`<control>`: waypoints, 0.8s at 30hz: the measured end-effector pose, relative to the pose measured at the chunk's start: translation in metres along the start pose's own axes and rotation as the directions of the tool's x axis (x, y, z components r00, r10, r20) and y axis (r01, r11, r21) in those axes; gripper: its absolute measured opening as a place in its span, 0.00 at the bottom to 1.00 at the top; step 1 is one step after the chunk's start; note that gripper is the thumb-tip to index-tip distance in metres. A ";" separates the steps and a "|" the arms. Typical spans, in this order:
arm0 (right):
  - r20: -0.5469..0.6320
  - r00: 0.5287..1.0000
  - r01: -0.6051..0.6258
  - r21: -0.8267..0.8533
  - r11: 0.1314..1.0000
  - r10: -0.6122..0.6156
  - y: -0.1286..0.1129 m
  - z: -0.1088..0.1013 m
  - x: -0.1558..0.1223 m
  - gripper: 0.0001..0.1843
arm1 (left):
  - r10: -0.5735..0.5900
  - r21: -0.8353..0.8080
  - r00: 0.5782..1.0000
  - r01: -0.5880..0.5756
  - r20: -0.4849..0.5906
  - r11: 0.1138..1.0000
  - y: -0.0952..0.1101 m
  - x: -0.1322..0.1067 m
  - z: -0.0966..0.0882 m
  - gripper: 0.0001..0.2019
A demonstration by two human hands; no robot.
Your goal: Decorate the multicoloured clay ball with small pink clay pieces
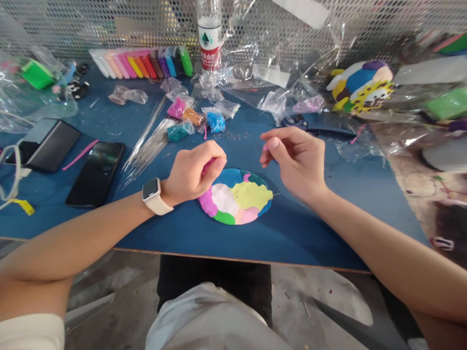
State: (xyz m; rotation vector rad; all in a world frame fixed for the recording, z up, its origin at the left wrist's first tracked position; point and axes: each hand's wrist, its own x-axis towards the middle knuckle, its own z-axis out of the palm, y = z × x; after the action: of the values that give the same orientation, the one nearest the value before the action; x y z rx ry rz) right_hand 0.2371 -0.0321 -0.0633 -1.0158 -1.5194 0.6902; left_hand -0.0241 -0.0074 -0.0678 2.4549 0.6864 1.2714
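My left hand (195, 170), a watch on its wrist, is closed around a lump of magenta modelling clay (208, 166), mostly hidden by the fingers. Across from it, my right hand (297, 158) is raised over the table, with a small pink bit of clay (266, 147) showing between thumb and curled fingers. Below and between both hands lies a flat round clay disc (251, 194), patched in yellow, pale pink, purple, green and blue. The left hand overlaps the disc's upper left edge in view; whether it touches cannot be seen.
Behind the hands lie wrapped clay lumps (217, 121), thin metal wires (149, 146) and a row of coloured clay packs (146, 63). A bottle (209, 43) stands at the back. Phone (95, 174) at left; dark-handled tool (324, 130) and decorated clay piece (361, 85) at right.
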 end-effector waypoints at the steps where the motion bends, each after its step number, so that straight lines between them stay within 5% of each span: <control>1: 0.012 1.000 -0.007 -0.011 1.000 0.007 0.000 0.000 -0.001 0.22 | 0.014 0.012 1.000 -0.014 0.014 1.000 -0.001 0.001 0.000 0.11; 5: 0.070 0.997 -0.018 -0.022 1.000 0.019 -0.004 0.002 -0.005 0.25 | 0.002 0.068 0.999 -0.005 0.045 0.998 -0.002 0.005 -0.001 0.15; 14: 0.110 0.993 -0.063 0.132 0.989 0.049 -0.002 0.006 -0.010 0.14 | 0.003 0.055 0.996 -0.009 0.095 0.998 -0.016 0.001 0.005 0.16; 24: 0.211 0.977 -0.074 0.185 0.980 0.034 -0.009 0.008 -0.014 0.16 | 0.036 0.034 0.994 -0.039 0.105 0.999 -0.002 0.007 0.000 0.15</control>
State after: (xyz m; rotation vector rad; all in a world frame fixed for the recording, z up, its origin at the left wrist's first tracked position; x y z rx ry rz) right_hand 0.2277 -0.0475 -0.0638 -0.8618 -1.5722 0.9877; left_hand -0.0215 -0.0015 -0.0636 2.5536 0.6443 1.1445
